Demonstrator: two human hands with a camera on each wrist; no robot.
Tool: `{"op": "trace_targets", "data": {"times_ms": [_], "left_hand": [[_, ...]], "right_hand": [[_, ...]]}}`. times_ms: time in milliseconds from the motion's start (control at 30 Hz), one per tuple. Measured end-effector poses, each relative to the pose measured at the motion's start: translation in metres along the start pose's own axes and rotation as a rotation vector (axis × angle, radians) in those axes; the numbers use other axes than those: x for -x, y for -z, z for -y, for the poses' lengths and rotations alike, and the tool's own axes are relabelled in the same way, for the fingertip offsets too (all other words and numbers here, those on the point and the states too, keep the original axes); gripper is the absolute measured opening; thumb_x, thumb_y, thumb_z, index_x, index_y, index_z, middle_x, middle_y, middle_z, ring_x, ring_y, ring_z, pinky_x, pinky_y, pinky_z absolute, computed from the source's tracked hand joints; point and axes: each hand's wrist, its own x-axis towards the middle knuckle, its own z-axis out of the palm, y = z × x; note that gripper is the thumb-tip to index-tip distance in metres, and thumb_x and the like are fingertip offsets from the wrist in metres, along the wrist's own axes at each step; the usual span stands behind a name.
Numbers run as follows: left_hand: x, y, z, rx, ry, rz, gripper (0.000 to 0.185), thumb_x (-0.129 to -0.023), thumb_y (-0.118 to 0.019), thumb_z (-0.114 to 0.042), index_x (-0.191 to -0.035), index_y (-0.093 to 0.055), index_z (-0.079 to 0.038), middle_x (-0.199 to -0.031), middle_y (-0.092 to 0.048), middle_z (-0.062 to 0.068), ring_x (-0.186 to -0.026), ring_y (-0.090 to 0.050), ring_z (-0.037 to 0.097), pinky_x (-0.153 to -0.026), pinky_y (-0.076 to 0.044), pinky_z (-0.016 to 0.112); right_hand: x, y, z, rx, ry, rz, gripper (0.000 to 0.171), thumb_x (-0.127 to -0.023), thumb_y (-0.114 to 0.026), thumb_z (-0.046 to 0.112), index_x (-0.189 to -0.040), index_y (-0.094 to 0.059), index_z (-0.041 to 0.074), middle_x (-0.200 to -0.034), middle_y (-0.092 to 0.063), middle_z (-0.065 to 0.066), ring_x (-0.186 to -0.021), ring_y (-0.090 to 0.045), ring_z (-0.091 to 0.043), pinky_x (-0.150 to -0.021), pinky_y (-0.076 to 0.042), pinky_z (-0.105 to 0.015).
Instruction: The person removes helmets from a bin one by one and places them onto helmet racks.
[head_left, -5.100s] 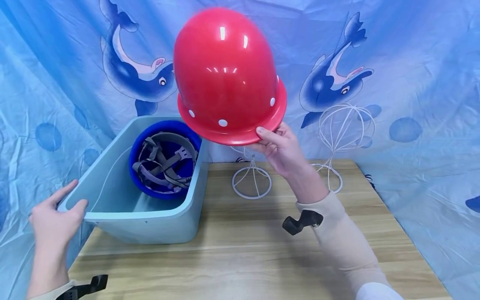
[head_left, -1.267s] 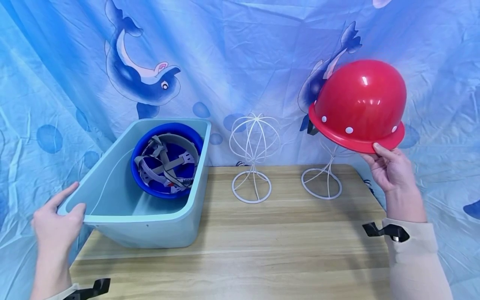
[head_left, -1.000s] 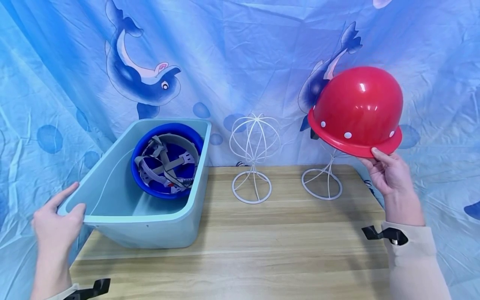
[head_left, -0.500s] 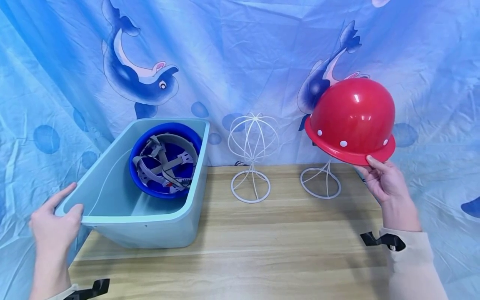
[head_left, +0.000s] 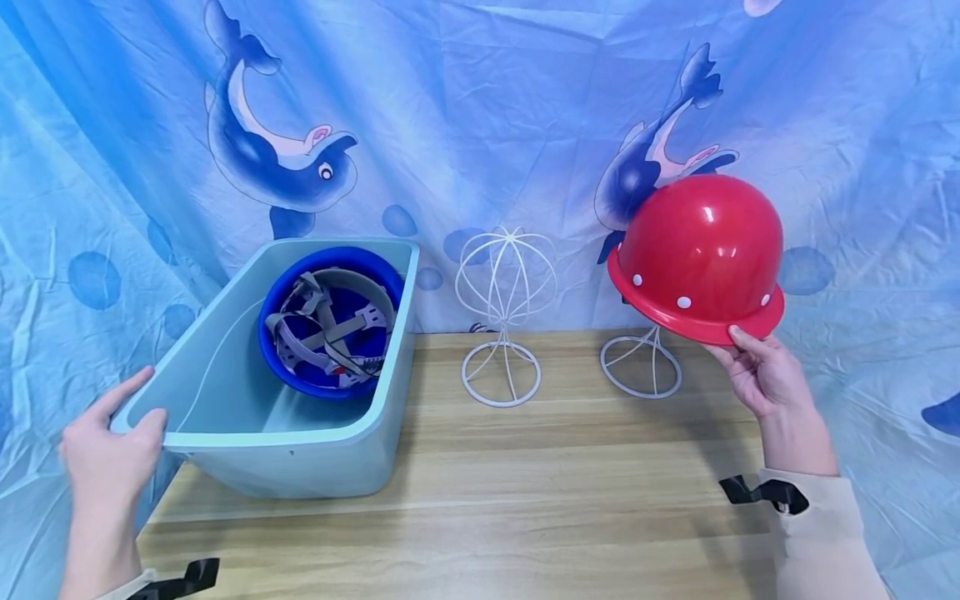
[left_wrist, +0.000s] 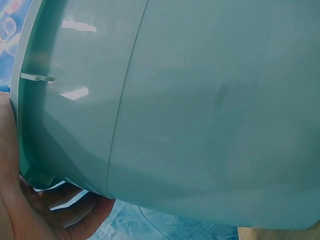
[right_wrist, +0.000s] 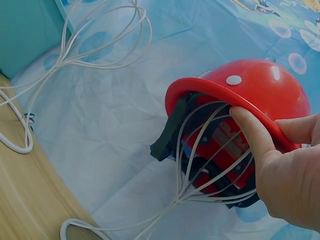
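my right hand (head_left: 772, 375) pinches the red helmet (head_left: 705, 250) by its near rim, thumb on the outside and fingers beneath, with only the thickness of the brim between them. the helmet lies far and a little left of my fingers, at the far right over the table (head_left: 570, 467), and all its weight seems to hang on that one pinch.

what matters most, i judge, is how the shell lies over the right wire stand (right_wrist: 179, 201). in the right wrist view the wires gather below and fan up into the helmet's open underside, among the dark straps (right_wrist: 170, 130); my finger lies close beside one wire, and i cannot tell whether it touches. the rim is tilted, higher at its left end and lower at the right, towards my hand. the shell looks nearly round from here, so i cannot name its long axis surely. whether the cage bears any of it is hidden.

my right hand is plainly the nearer. my left is well apart, hooked on the near left corner of the pale blue bin (head_left: 285, 458), thumb over the lip and fingers curled under it. inside, the blue helmet (head_left: 333, 325) lies open side up. the left wire stand (head_left: 506, 321) stands bare between bin and red helmet.
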Motion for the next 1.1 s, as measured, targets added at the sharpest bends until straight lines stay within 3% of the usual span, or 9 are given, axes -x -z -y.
{"op": "trace_targets", "data": {"times_ms": [67,167,300,400,500,767,867,1000,1100], "left_hand": [[-0.001,0.000,0.000,0.002,0.001,-0.001,0.051,-0.078,-0.053,-0.016,-0.120,-0.049,-0.045,-0.119,-0.045,-0.009,-0.036,-0.027,0.018,-0.040,-0.027,0.028],[-0.001,0.000,0.000,0.010,-0.002,-0.021,0.051,-0.076,-0.055,-0.016,-0.119,-0.050,-0.044,-0.116,-0.048,-0.012,-0.045,-0.033,0.014,-0.056,-0.029,0.025],[0.000,-0.001,-0.001,0.010,-0.007,-0.030,0.050,-0.076,-0.055,-0.016,-0.118,-0.051,-0.044,-0.112,-0.049,-0.012,-0.042,-0.031,0.015,-0.051,-0.030,0.025],[0.001,0.000,-0.002,0.007,-0.007,-0.016,0.050,-0.077,-0.054,-0.016,-0.119,-0.050,-0.044,-0.115,-0.047,-0.011,-0.033,-0.024,0.019,-0.036,-0.024,0.029],[0.002,0.000,-0.003,0.014,-0.015,-0.019,0.050,-0.077,-0.053,-0.016,-0.119,-0.050,-0.044,-0.118,-0.045,-0.014,-0.034,-0.024,0.018,-0.040,-0.025,0.029],[0.003,-0.001,-0.003,0.000,-0.009,-0.009,0.050,-0.077,-0.053,-0.016,-0.119,-0.050,-0.044,-0.117,-0.044,-0.013,-0.031,-0.022,0.019,-0.034,-0.023,0.030],[0.001,-0.002,-0.002,0.015,-0.010,-0.007,0.051,-0.077,-0.054,-0.015,-0.119,-0.050,-0.043,-0.124,-0.044,-0.012,-0.052,-0.040,0.016,-0.051,-0.030,0.025],[0.001,-0.003,-0.001,0.009,-0.024,-0.028,0.052,-0.077,-0.053,-0.014,-0.119,-0.050,-0.043,-0.128,-0.044,-0.006,-0.051,-0.040,0.016,-0.050,-0.031,0.023],[0.002,-0.006,0.000,-0.011,-0.045,-0.059,0.052,-0.077,-0.051,-0.013,-0.120,-0.050,-0.043,-0.128,-0.045,-0.002,-0.029,-0.022,0.019,-0.029,-0.022,0.028]], "right_hand": [[0.000,0.002,-0.001,-0.004,-0.001,0.015,0.048,-0.091,-0.025,-0.007,-0.134,-0.036,0.010,-0.137,-0.036,-0.009,-0.117,-0.038,-0.036,-0.092,-0.027,-0.045],[0.000,0.003,-0.002,0.004,0.001,0.023,0.048,-0.091,-0.025,-0.007,-0.135,-0.035,0.010,-0.137,-0.036,-0.009,-0.117,-0.039,-0.036,-0.091,-0.027,-0.045],[0.000,0.003,-0.003,0.024,0.004,0.013,0.048,-0.091,-0.026,-0.007,-0.135,-0.035,0.010,-0.137,-0.037,-0.009,-0.116,-0.040,-0.037,-0.090,-0.028,-0.045],[0.000,0.005,-0.004,0.024,0.005,0.005,0.047,-0.091,-0.026,-0.006,-0.134,-0.036,0.010,-0.136,-0.037,-0.010,-0.116,-0.040,-0.037,-0.091,-0.029,-0.045],[0.000,0.006,-0.005,0.002,0.000,0.005,0.047,-0.091,-0.026,-0.006,-0.134,-0.036,0.010,-0.136,-0.038,-0.011,-0.116,-0.040,-0.037,-0.091,-0.028,-0.044],[0.003,0.011,-0.011,0.041,0.008,-0.020,0.046,-0.091,-0.029,-0.005,-0.134,-0.036,0.010,-0.135,-0.039,-0.010,-0.115,-0.041,-0.035,-0.091,-0.027,-0.043],[0.004,0.012,-0.013,0.061,0.004,-0.041,0.046,-0.091,-0.030,-0.004,-0.134,-0.037,0.011,-0.136,-0.038,-0.009,-0.116,-0.040,-0.034,-0.091,-0.028,-0.042],[0.004,0.012,-0.015,0.091,0.014,-0.057,0.047,-0.091,-0.033,-0.003,-0.135,-0.034,0.013,-0.138,-0.035,-0.008,-0.119,-0.037,-0.034,-0.092,-0.030,-0.042],[0.003,0.012,-0.015,0.105,0.021,-0.075,0.047,-0.091,-0.035,-0.001,-0.135,-0.033,0.015,-0.138,-0.034,-0.008,-0.119,-0.036,-0.034,-0.092,-0.030,-0.042]]}}
